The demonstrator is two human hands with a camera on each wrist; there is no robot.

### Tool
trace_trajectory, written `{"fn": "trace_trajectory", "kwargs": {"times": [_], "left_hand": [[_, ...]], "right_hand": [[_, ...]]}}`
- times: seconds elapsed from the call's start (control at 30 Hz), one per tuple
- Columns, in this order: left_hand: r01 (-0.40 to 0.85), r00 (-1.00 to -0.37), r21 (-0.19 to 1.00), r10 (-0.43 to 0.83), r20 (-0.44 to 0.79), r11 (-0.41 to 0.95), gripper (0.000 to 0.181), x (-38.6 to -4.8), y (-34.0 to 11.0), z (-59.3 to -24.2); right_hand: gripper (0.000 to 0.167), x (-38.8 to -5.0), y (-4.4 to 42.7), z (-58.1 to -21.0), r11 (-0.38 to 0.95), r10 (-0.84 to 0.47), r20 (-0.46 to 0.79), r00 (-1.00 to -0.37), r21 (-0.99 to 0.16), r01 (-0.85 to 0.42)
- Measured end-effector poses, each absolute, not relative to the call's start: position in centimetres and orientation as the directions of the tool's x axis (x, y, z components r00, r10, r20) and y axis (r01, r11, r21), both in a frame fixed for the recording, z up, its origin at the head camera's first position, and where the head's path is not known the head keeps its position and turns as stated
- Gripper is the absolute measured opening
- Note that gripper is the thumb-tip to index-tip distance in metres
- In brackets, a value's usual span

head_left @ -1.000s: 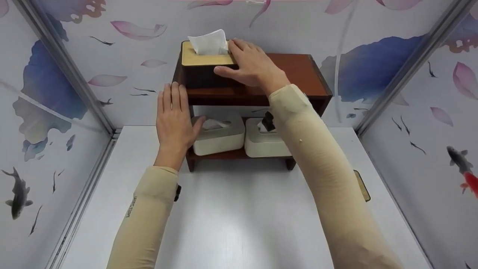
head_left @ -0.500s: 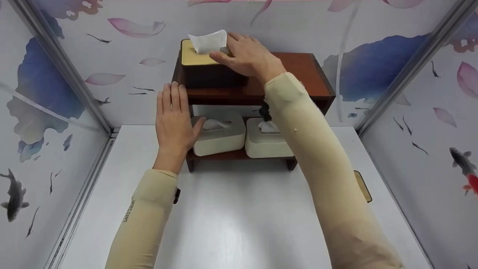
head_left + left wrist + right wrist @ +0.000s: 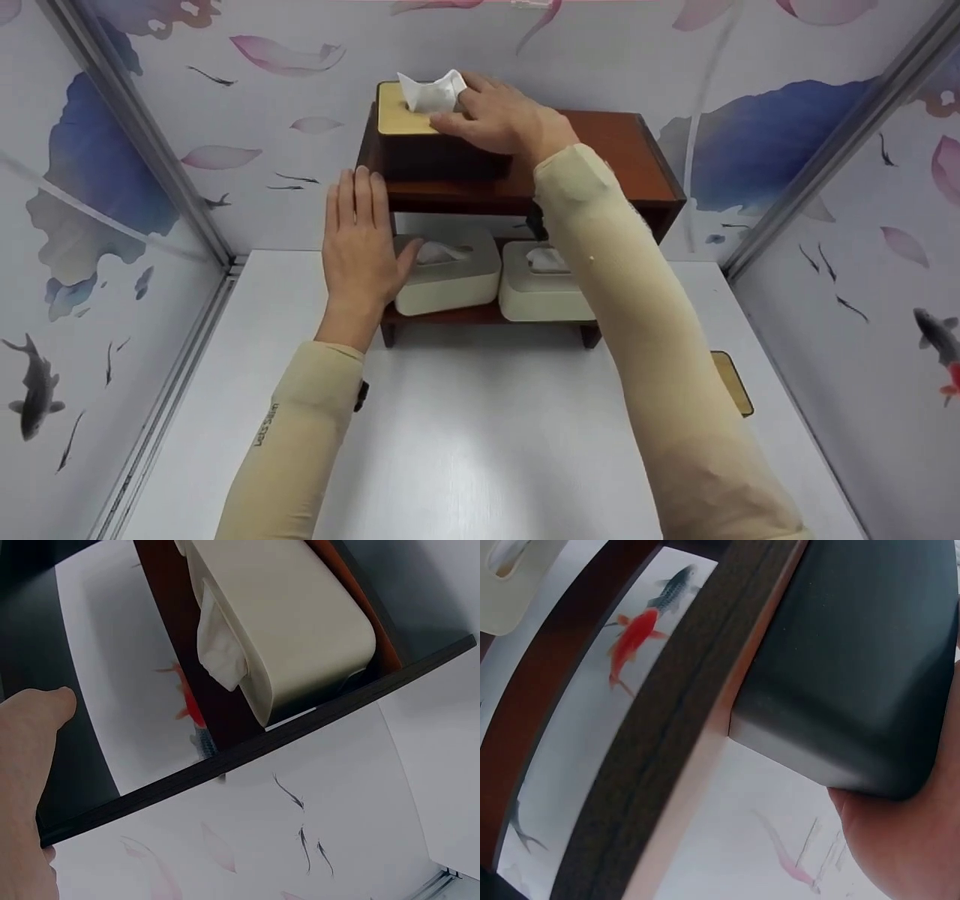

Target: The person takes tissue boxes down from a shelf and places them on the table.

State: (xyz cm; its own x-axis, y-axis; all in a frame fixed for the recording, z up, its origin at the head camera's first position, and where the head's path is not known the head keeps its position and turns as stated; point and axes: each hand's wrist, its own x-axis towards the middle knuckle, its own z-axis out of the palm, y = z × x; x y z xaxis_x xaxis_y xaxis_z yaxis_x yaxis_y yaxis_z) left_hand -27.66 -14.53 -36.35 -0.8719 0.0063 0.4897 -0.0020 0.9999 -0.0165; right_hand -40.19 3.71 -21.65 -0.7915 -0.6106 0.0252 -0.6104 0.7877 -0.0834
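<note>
A black tissue box (image 3: 439,159) with a gold lid (image 3: 391,118) sits at the left end of the brown wooden shelf's top (image 3: 611,150). A white tissue (image 3: 433,97) sticks up from its slot. My right hand (image 3: 506,116) rests over the lid's right part, thumb on the lid and fingers beside the tissue; some fingertips are hidden. In the right wrist view that hand lies against the end of the black box (image 3: 855,667). My left hand (image 3: 360,240), fingers straight, lies along the shelf's left side; its thumb (image 3: 60,706) shows in the left wrist view.
Two cream tissue boxes stand on the lower shelf, the left one (image 3: 446,289) turned slightly and the right one (image 3: 544,304) partly behind my sleeve. A gold-topped item (image 3: 733,382) lies at the right, partly hidden. Patterned walls (image 3: 112,187) enclose the white table (image 3: 457,450).
My right hand has shifted from the box's right edge up onto the lid, its thumb moving off the front face. The tissue's right corner now curls. The left hand stays at the shelf's side.
</note>
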Motion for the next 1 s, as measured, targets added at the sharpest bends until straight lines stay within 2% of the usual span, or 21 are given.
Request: {"fn": "trace_trajectory", "kwargs": {"times": [0.2,0.43,0.67,1.0], "left_hand": [[-0.011,-0.883,-0.026,0.003,0.469,1.000,0.102,-27.64,-14.39,-36.23],[-0.016,-0.895,-0.024,-0.003,0.446,1.000,0.103,-27.58,-14.32,-36.17],[-0.025,-0.895,-0.024,-0.012,0.447,0.999,0.104,-27.58,-14.36,-36.28],[-0.028,-0.893,-0.033,-0.010,0.450,0.999,0.103,-27.53,-14.30,-36.12]], "right_hand": [[0.078,-39.87,3.76,-21.71,0.800,-0.594,0.022,-0.804,-0.087,-0.593],[0.103,-40.00,3.59,-21.56,0.816,-0.578,-0.075,-0.813,-0.033,-0.577],[0.108,-39.46,3.16,-21.31,0.837,-0.547,-0.099,-0.831,-0.042,-0.546],[0.112,-39.51,3.07,-21.34,0.824,-0.563,-0.116,-0.818,-0.010,-0.566]]}}
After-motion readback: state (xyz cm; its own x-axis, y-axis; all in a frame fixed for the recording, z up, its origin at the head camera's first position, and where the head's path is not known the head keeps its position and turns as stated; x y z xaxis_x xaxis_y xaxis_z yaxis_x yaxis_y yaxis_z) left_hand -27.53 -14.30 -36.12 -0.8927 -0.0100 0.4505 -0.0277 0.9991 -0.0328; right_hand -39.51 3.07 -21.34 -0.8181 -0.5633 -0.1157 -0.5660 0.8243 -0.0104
